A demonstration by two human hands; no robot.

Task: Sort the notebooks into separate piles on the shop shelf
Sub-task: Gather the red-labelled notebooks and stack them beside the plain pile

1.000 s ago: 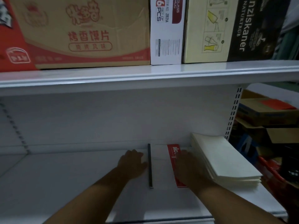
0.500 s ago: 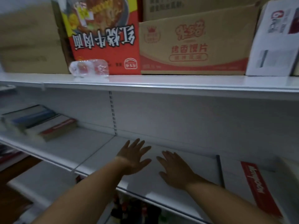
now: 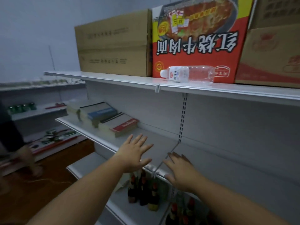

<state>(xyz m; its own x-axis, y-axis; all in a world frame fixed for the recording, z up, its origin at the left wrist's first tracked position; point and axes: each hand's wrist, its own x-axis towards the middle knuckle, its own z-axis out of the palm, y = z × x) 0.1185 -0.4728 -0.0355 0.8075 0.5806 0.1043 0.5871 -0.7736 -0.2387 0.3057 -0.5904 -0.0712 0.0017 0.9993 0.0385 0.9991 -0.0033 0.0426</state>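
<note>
Stacks of notebooks lie on the white middle shelf (image 3: 155, 140) to the left: a red-edged stack (image 3: 120, 125) nearest, a blue-labelled stack (image 3: 100, 113) behind it, and a pale stack (image 3: 73, 107) farthest. My left hand (image 3: 135, 154) hovers over the shelf with fingers spread, a short way right of the red-edged stack, holding nothing. My right hand (image 3: 179, 170) is flat with straight fingers at the shelf's front edge, by the seam between two shelf sections, also holding nothing.
The upper shelf (image 3: 113, 78) carries cardboard boxes (image 3: 113, 44), a red noodle carton (image 3: 198, 43) and a plastic bottle (image 3: 190, 75) lying on its side. Dark sauce bottles (image 3: 142, 190) stand on the shelf below. Another person (image 3: 14, 138) stands at far left by a second shelf unit.
The view has swung left, away from the earlier red and cream notebooks on the right. Both hands have moved left along the shelf toward the stacks, still holding nothing.
</note>
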